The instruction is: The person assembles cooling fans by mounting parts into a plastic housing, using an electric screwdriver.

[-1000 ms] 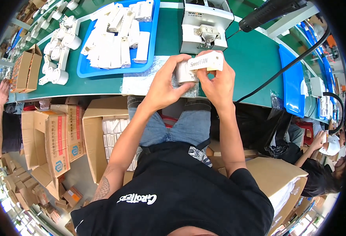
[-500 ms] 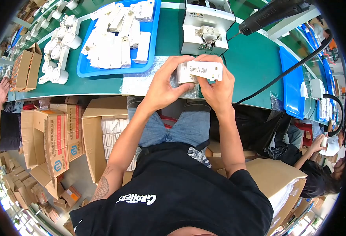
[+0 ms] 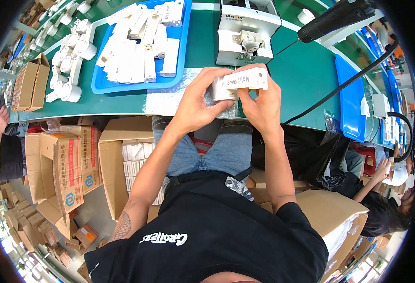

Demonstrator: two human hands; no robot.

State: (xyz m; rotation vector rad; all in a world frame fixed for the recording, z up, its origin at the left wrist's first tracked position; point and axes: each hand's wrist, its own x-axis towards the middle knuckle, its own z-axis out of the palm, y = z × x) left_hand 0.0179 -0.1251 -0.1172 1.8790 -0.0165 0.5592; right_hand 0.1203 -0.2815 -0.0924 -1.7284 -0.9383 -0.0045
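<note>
Both my hands hold a small white rectangular box (image 3: 246,79) above the near edge of the green table (image 3: 306,75). My left hand (image 3: 199,101) grips its left end, where a silvery wrapped part (image 3: 222,89) shows under the box. My right hand (image 3: 263,101) grips the box's right side and underside, thumb on top. Beneath my hands lies a sheet of crinkled clear plastic (image 3: 169,101).
A blue tray (image 3: 179,56) with several white boxes sits left of my hands. A grey-white machine (image 3: 245,33) stands just beyond them. White fan parts (image 3: 68,61) lie far left. A black cable (image 3: 344,85) crosses to the right. Open cardboard boxes (image 3: 118,155) stand under the table. Another person sits at the right edge.
The white box has been turned and lowered slightly between my hands; my fingers have shifted along it. Both hands stay over the same spot at the table edge.
</note>
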